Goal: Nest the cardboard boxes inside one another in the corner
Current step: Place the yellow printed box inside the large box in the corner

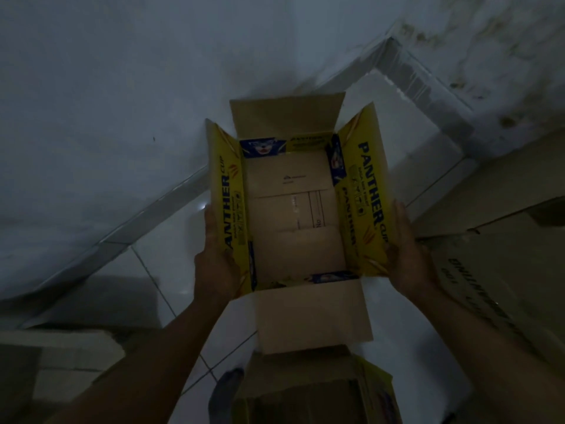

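Dim lighting. Open yellow-printed "PANTHER CUP" cardboard box (295, 215) held over the white tiled floor (146, 240), close to the corner where the two white walls meet. All four flaps are up or splayed out; inside is plain brown and empty.

Left hand (215, 264) grips the box's left yellow flap and wall near the near-left corner, fingers wrapped on the outside, thumb at the flap edge. Right hand (408, 255) is flat against the outside of the right yellow flap, near the near-right corner, fingers extended along it.

Second open cardboard box with yellow flaps (318, 390) sits on the floor just below the held box's near flap. Larger brown cardboard box with black lettering (501, 270) lies at the floor's right edge. Pale box (61, 359) at the lower left.
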